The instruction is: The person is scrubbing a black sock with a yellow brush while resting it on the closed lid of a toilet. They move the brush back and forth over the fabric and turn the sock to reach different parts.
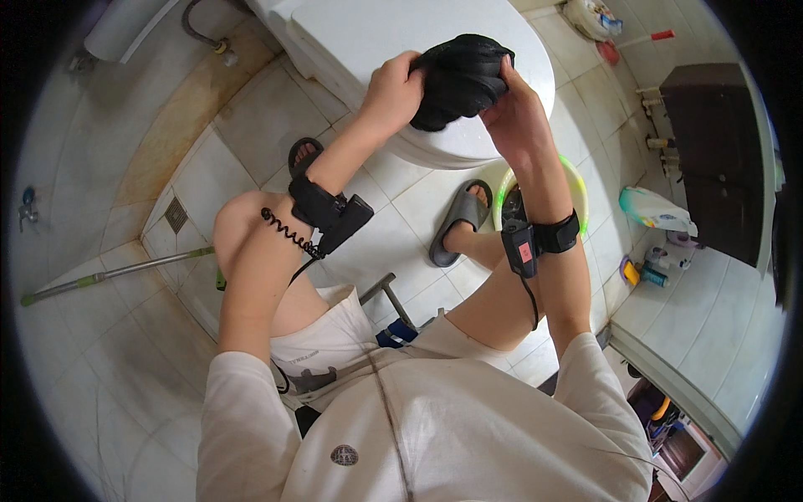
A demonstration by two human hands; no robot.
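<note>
A shiny black bundle (462, 81) with soft folds is held up between my two hands, over the white toilet lid (351, 42). I cannot tell if it is cloth or hair. My left hand (391, 94) pinches its left side, with the thumb in front and the fingers curled behind. On the opposite side, my right hand (517, 117) grips the edge between the thumb and fingers, its palm turned toward the bundle. Part of the fingers is hidden behind the black folds. Both forearms wear black strapped devices with cables.
Grey slippers (458, 224) are on my feet on the tiled floor. A bright yellow-green ring (577, 188) lies beside my right forearm. To the left rests a green and grey pole (117, 273). A white bag (657, 209) and small bottles stand near the dark cabinet (711, 125) at right.
</note>
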